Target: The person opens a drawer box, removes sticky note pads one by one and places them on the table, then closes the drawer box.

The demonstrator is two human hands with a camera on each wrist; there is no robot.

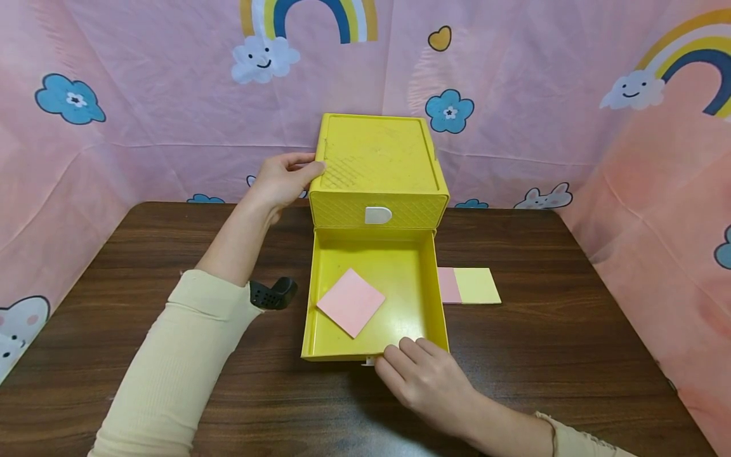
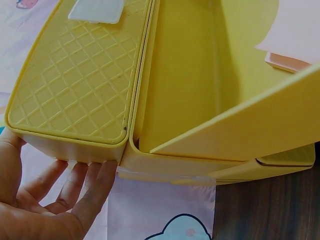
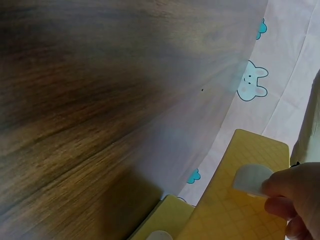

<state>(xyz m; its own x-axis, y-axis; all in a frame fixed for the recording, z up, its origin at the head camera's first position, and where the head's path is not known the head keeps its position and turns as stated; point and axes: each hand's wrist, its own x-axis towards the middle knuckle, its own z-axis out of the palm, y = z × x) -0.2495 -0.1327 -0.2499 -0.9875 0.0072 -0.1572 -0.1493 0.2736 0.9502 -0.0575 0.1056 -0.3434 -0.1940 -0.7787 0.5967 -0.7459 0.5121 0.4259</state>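
A yellow drawer box (image 1: 377,152) stands at the back of the table, its middle drawer (image 1: 411,317) pulled well out. In that drawer lies a pink sticky note pad (image 1: 351,303), turned cornerwise. My left hand (image 1: 283,183) braces the box's left side, thumb at the top edge and fingers (image 2: 95,187) against the side wall. At the drawer's front, my right hand (image 1: 428,381) pinches the white handle (image 3: 251,179) between thumb and fingers, as the right wrist view shows. The upper drawer (image 1: 342,212) is closed.
Right of the drawer, a yellow sticky note pad (image 1: 480,285) and a pink one (image 1: 448,285) lie on the brown wooden table (image 1: 571,355), the pink partly hidden. A lower drawer (image 3: 172,215) sits under the pulled-out one. A pink patterned cloth (image 1: 514,76) hangs behind.
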